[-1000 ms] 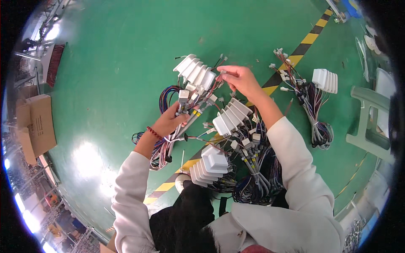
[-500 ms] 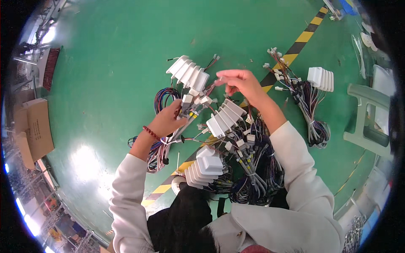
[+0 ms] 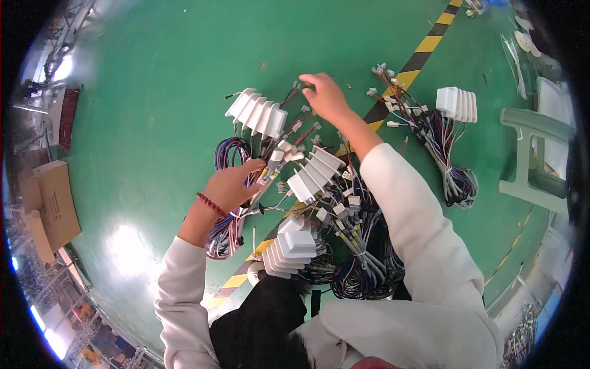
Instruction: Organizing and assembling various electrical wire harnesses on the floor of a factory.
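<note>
My left hand (image 3: 230, 186) is closed around a wire harness (image 3: 264, 175) just below its cluster of white and grey connectors. A red bead bracelet circles that wrist. White ribbed plastic housing (image 3: 255, 114) lies above the left hand, beside the harness's coiled wires (image 3: 230, 150). My right hand (image 3: 326, 98) is up beyond the housing, thumb and forefinger apart beside a small wire connector (image 3: 298, 85) on a dark lead. Whether they touch it is too small to tell. Several more loose connectors fan out below the right hand.
Two more ribbed housings (image 3: 314, 175) (image 3: 292, 251) and bundled harnesses (image 3: 365, 267) lie close to my knees. Another harness (image 3: 452, 169) with a housing rests at right, near a pale green stool (image 3: 531, 157). Black-yellow tape (image 3: 413, 64) crosses the green floor; a cardboard box (image 3: 58, 200) stands left.
My right hand has let go of one connector lead and moved up and left to another connector. The left hand still grips the harness. The whole view has shifted slightly.
</note>
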`<control>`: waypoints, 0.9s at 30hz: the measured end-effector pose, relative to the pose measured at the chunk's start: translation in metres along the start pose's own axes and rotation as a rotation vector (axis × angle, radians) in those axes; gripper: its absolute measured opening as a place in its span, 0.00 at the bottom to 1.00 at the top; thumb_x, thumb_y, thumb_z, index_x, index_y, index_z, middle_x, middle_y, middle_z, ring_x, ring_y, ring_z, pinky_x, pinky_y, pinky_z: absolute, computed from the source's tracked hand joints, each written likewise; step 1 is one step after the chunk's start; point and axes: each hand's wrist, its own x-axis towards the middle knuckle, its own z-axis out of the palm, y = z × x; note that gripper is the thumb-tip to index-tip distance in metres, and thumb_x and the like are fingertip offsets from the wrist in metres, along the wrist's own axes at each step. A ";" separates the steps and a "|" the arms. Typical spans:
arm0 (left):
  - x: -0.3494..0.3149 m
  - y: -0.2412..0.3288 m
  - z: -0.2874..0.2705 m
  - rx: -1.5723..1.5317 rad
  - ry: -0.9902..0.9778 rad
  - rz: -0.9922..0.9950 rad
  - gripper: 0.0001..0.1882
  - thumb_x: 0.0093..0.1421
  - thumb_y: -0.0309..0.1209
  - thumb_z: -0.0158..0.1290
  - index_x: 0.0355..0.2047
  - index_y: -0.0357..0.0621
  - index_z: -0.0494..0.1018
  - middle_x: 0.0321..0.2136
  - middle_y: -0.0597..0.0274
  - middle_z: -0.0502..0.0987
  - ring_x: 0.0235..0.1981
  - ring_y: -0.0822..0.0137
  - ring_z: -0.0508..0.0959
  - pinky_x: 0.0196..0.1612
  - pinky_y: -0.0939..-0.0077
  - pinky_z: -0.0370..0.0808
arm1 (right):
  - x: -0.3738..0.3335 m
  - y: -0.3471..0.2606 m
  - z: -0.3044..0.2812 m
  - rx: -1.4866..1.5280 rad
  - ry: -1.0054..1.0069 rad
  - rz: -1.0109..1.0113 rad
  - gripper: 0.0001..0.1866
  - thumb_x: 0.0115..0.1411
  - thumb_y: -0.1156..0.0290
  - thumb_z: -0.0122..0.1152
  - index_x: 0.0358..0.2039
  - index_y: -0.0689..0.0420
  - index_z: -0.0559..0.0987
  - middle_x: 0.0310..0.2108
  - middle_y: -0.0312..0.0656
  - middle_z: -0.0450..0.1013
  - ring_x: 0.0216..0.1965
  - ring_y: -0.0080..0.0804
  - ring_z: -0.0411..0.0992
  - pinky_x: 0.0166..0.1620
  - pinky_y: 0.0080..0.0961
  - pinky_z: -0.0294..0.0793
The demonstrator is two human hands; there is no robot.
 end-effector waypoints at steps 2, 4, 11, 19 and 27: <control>0.001 0.007 -0.012 0.139 0.116 -0.034 0.18 0.52 0.35 0.56 0.45 0.53 0.72 0.32 0.61 0.79 0.27 0.59 0.79 0.32 0.67 0.75 | 0.005 -0.002 0.006 -0.100 -0.125 0.104 0.13 0.53 0.70 0.57 0.40 0.50 0.76 0.39 0.44 0.70 0.42 0.44 0.70 0.42 0.38 0.71; 0.015 0.013 -0.022 0.173 0.409 -0.003 0.10 0.53 0.34 0.55 0.36 0.50 0.76 0.32 0.61 0.79 0.27 0.60 0.78 0.32 0.69 0.74 | 0.004 -0.005 0.004 -0.103 -0.063 0.046 0.11 0.52 0.69 0.59 0.38 0.52 0.78 0.35 0.43 0.73 0.37 0.39 0.73 0.40 0.34 0.73; 0.129 0.023 -0.018 -0.102 0.701 0.278 0.11 0.55 0.31 0.53 0.39 0.44 0.75 0.33 0.55 0.78 0.37 0.56 0.76 0.42 0.66 0.72 | -0.024 -0.025 -0.017 0.863 -0.172 0.300 0.10 0.50 0.81 0.58 0.35 0.61 0.80 0.31 0.38 0.76 0.32 0.23 0.73 0.39 0.17 0.73; 0.141 0.011 -0.014 -0.011 0.392 0.237 0.09 0.55 0.33 0.52 0.31 0.44 0.78 0.30 0.56 0.78 0.31 0.57 0.77 0.37 0.66 0.73 | -0.036 -0.025 -0.024 0.839 -0.093 0.336 0.12 0.52 0.78 0.60 0.38 0.64 0.77 0.35 0.41 0.75 0.34 0.23 0.73 0.40 0.18 0.73; 0.124 0.010 -0.010 0.014 0.689 0.334 0.06 0.51 0.34 0.55 0.26 0.49 0.79 0.26 0.60 0.78 0.30 0.58 0.76 0.34 0.64 0.73 | -0.034 -0.047 -0.017 0.864 -0.177 0.345 0.17 0.51 0.75 0.64 0.41 0.66 0.75 0.34 0.41 0.75 0.34 0.23 0.74 0.39 0.18 0.73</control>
